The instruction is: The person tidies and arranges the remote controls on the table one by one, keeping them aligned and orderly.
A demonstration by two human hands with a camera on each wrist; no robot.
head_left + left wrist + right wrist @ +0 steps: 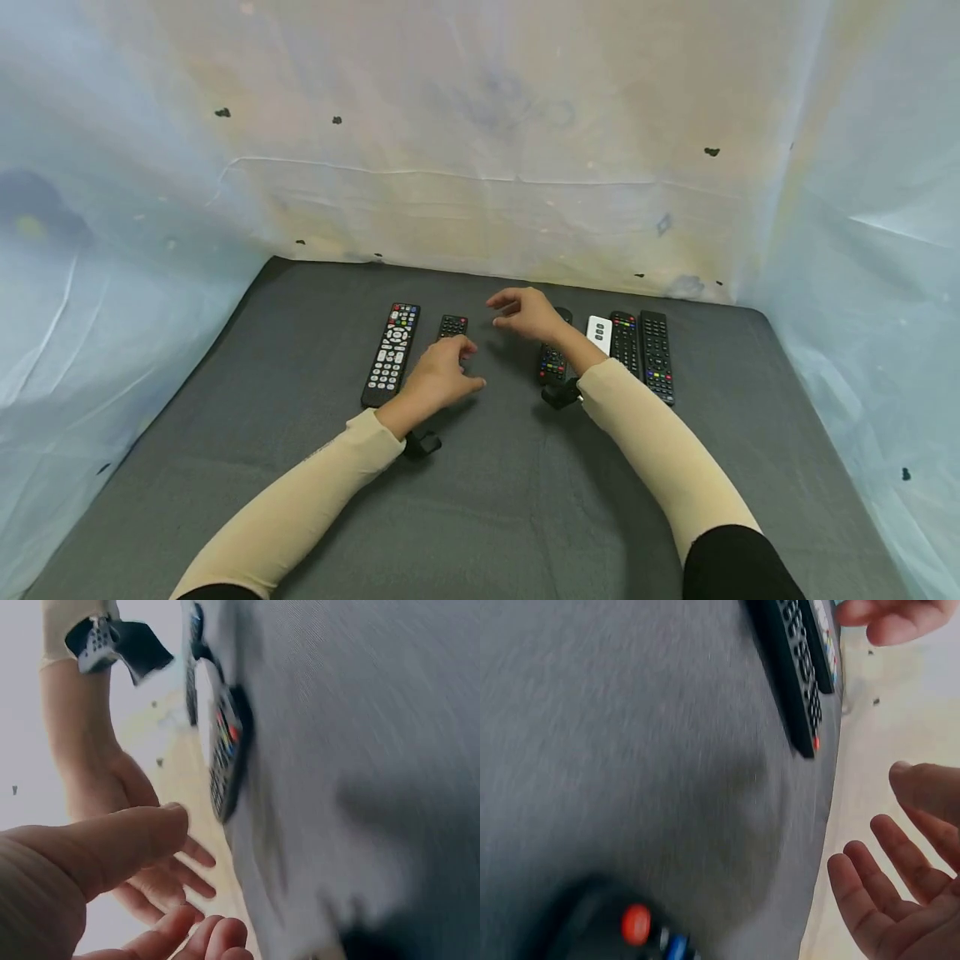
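My left hand [441, 375] hovers over a small black remote control [453, 326], hiding its lower part; thumb and fingers are parted around nothing. A longer black remote with white buttons [392, 350] lies just left of that hand. Up and to the right, my right hand [528, 313] is raised above the table with loosely bent fingers [859, 889] and holds nothing. Partly under the right wrist lies another black remote [552, 363], its middle covered. In the left wrist view its coloured buttons [227, 731] show beyond the thumb.
Right of the right wrist lie a white remote [599, 332], a black remote with coloured top buttons [624, 340] and a long black remote [657, 357], side by side. All rest on a grey cloth-covered table [480, 517]. Pale patterned sheets [487, 183] enclose the back and sides.
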